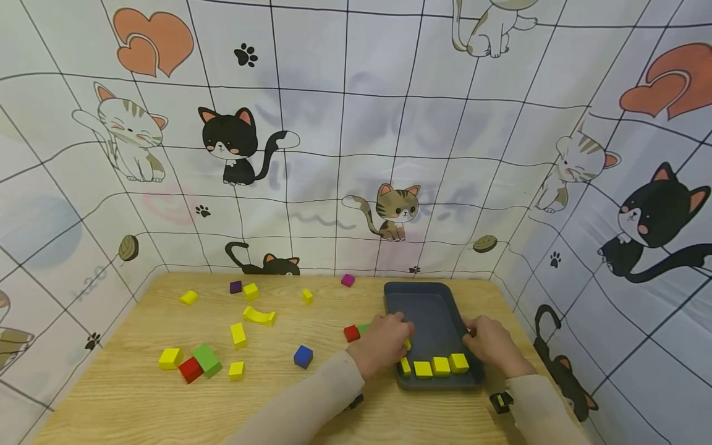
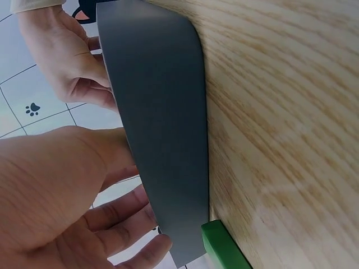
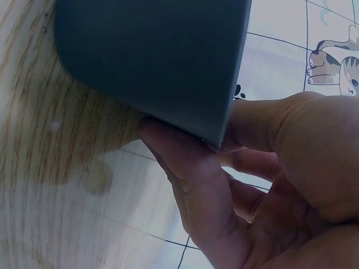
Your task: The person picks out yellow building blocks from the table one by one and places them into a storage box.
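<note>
A dark grey tray (image 1: 431, 309) lies on the right part of the wooden table. Three yellow blocks (image 1: 440, 366) stand in a row along its near edge, with a narrower yellow block (image 1: 405, 367) at the near left corner. My left hand (image 1: 382, 343) reaches over the left rim, thumb inside the tray, and appears to pinch another yellow block (image 1: 408, 343), mostly covered by the fingers. My right hand (image 1: 494, 346) grips the tray's right side; the right wrist view shows a finger (image 3: 188, 162) outside the wall and the thumb behind it.
Against the tray's left outer wall lies a green block (image 2: 224, 246), beside a red block (image 1: 351, 334). A blue block (image 1: 303, 356) sits mid-table. Several yellow blocks lie farther left, around a red block (image 1: 191, 370) and a green block (image 1: 207, 360). A magenta block (image 1: 348, 280) is near the back edge.
</note>
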The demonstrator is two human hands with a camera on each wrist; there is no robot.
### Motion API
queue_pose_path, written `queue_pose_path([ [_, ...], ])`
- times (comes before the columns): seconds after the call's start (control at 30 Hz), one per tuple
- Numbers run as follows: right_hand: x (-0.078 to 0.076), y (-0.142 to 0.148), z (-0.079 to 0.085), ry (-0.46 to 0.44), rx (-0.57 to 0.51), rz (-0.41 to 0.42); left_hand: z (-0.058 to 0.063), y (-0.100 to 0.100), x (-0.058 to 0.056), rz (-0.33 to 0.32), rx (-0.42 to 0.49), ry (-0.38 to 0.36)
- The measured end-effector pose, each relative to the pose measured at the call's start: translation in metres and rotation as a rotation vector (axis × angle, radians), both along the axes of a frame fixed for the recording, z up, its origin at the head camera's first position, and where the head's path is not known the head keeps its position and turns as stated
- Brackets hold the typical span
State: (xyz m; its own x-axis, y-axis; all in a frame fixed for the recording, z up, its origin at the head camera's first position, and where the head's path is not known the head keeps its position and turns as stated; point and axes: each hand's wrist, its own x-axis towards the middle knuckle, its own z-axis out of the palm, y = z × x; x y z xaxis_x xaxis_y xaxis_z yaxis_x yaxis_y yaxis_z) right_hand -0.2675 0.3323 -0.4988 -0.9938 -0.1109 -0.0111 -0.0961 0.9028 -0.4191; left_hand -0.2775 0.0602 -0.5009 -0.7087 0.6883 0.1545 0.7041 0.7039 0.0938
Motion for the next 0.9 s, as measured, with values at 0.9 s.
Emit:
queue_pose_path([
  [0.9,-0.001,0.0,-0.001,0.001,-0.002,0.017,0.007,-0.049,-0.01,0.068,0.24,-0.044],
])
